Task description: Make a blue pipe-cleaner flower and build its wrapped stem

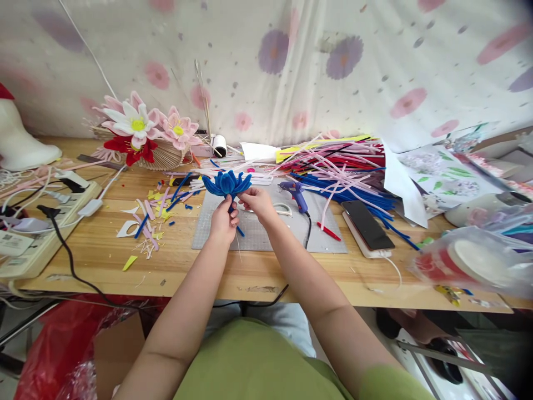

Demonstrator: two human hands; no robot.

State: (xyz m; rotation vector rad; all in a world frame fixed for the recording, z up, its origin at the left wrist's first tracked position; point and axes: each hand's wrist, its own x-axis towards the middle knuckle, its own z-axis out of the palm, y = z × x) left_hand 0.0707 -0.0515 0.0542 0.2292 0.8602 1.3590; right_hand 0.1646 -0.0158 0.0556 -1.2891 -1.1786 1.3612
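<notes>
A blue pipe-cleaner flower (pixel 227 182) with curled petals is held up over the grey cutting mat (pixel 266 240). My left hand (pixel 224 219) is closed round its stem just below the petals. A blue stem end and a thin pale strand hang beneath that hand. My right hand (pixel 257 201) pinches at the flower's right side, with thumb and forefinger at a lower petal. The fingertips hide exactly what is pinched. Right of my hands, a purple hot glue gun (pixel 296 194) lies on the mat near a red pen-like tool (pixel 328 231).
Bundles of pink and blue pipe cleaners (pixel 353 189) lie at the back right. A phone (pixel 368 225) rests near a wrapped red cup (pixel 453 261). Colourful scraps (pixel 152 222) are scattered on the left, beside a power strip (pixel 54 228). Finished flowers (pixel 137 125) stand behind.
</notes>
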